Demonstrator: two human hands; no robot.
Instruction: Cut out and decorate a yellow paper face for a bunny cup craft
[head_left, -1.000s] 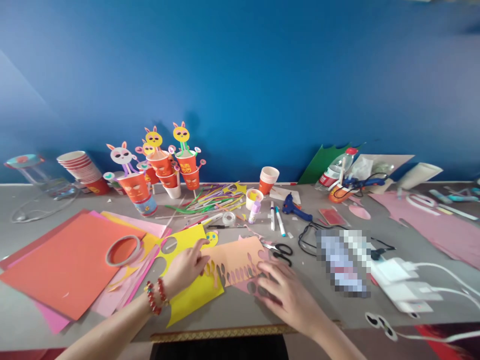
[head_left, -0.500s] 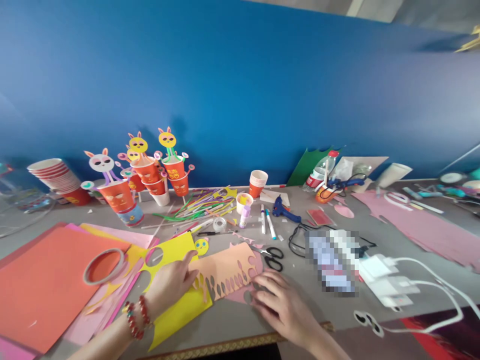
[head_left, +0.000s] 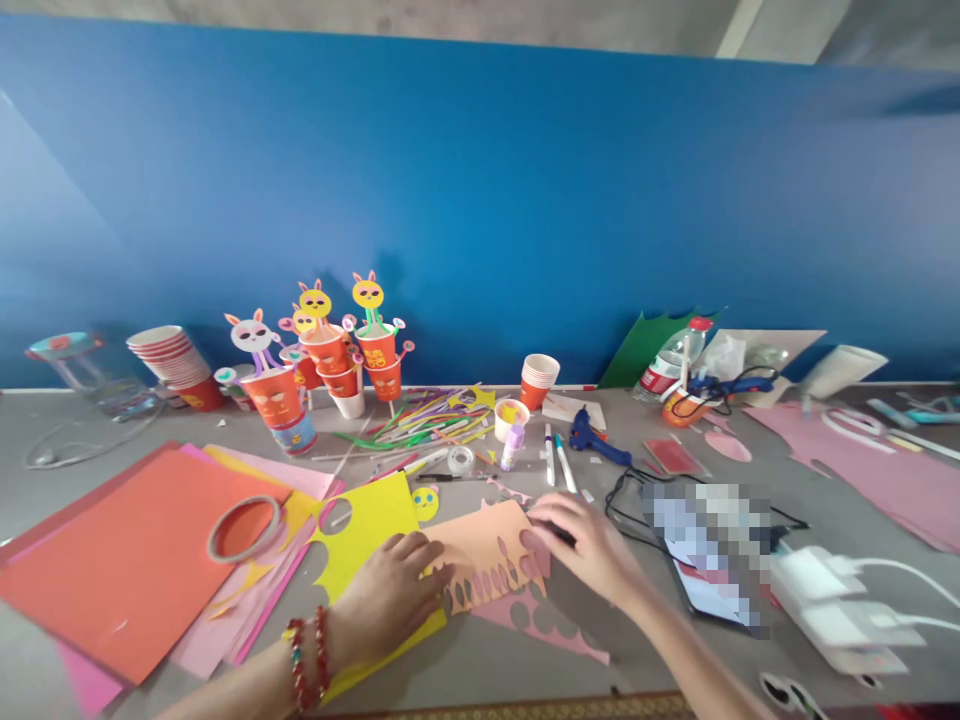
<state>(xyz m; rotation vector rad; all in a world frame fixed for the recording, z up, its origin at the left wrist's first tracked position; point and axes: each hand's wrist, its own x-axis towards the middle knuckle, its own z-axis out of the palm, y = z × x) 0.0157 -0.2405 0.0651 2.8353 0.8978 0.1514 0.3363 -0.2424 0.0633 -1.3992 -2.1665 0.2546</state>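
My left hand (head_left: 397, 590) lies over the yellow paper sheet (head_left: 382, 510), its fingers loosely bent and touching the left side of a peach paper sheet (head_left: 480, 540). Petal-shaped holes run along that peach sheet's lower edge. At its right end, my right hand (head_left: 589, 545) has its fingers closed around the black-handled scissors (head_left: 559, 533); the blades are mostly hidden. Beneath the peach sheet, a pink paper scrap (head_left: 544, 625) with round cutouts sticks out. A small yellow smiley disc (head_left: 425, 503) lies just above the peach sheet.
Orange sheets (head_left: 142, 560) and a tape roll (head_left: 244, 530) are on the left. Decorated paper cups (head_left: 274, 395) stand behind, beside coloured sticks (head_left: 420, 420). A blue glue gun (head_left: 596, 440), a phone (head_left: 709, 575) and white chargers (head_left: 832, 600) with cables occupy the right.
My right hand has moved up from the peach sheet's lower right corner to the scissors and closed on them. My left fingers, pointing before, have come down nearer the paper. The view has turned left.
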